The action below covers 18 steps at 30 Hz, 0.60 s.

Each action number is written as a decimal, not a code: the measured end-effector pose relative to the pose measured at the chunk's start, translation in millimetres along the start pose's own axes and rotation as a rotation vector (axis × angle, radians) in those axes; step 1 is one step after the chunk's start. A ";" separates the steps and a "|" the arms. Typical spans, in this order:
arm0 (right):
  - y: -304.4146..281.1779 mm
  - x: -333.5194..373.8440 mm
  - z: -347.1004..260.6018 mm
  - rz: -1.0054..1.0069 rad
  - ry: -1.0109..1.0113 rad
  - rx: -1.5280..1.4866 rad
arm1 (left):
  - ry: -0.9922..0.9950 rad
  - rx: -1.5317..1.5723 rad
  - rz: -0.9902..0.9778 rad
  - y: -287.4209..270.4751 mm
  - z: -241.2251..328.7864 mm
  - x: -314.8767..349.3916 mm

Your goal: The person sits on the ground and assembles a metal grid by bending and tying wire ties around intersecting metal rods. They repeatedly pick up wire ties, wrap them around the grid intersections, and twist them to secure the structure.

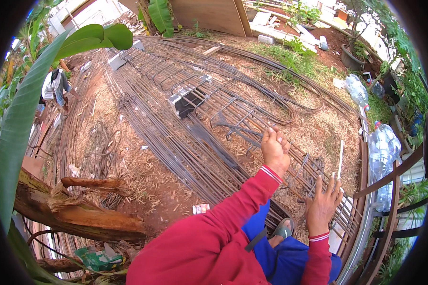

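One steel reinforcement cage [238, 105], made of long bars and transverse ties, is located in front of the person. Its long axis runs diagonally: the near end points to the lower right, the far end to the upper left, away from the body. Two hands are positioned at the cage's near portion. Left hand [276, 151]: grip drawn closed, fingers curled, located at the cage's upper bars; whether it has hold of a bar cannot be told. Right hand [322, 205]: grip open, fingers apart, located over the near end; contact with the steel cannot be confirmed. One block [178, 100] sits beneath the cage at mid-length; two grey blocks [116, 61] are at its far end. Left of the cage, loose straight bars [147, 128] lie on the ground roughly parallel to it, too overlapped to count. Right of the cage lies a bundle of bent bars [271, 107]. Clear plastic bottles [380, 147], count uncertain, are beyond the cage on its right side. One co-worker [56, 88] bends down, well apart from the cage on its left.
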State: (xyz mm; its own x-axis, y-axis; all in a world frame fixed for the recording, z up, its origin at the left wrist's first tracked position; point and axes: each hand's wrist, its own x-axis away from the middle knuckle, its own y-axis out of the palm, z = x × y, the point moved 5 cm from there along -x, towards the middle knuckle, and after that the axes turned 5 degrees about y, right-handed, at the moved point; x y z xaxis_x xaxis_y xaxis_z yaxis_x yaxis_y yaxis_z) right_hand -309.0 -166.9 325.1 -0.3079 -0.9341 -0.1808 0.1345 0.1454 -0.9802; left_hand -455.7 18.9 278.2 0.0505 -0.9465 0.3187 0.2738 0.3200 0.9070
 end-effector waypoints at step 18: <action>-104.5 2.8 2.4 0.301 0.165 0.044 | 0.084 -0.113 -0.049 21.9 -13.6 23.5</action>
State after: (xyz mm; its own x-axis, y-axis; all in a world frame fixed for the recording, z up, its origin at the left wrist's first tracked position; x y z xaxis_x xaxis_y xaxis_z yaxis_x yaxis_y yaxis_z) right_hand -321.7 -185.5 427.3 -0.3958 -0.7856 -0.4756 0.2821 0.3888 -0.8771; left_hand -435.4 3.1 301.8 0.1134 -0.9624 0.2468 0.3838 0.2715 0.8826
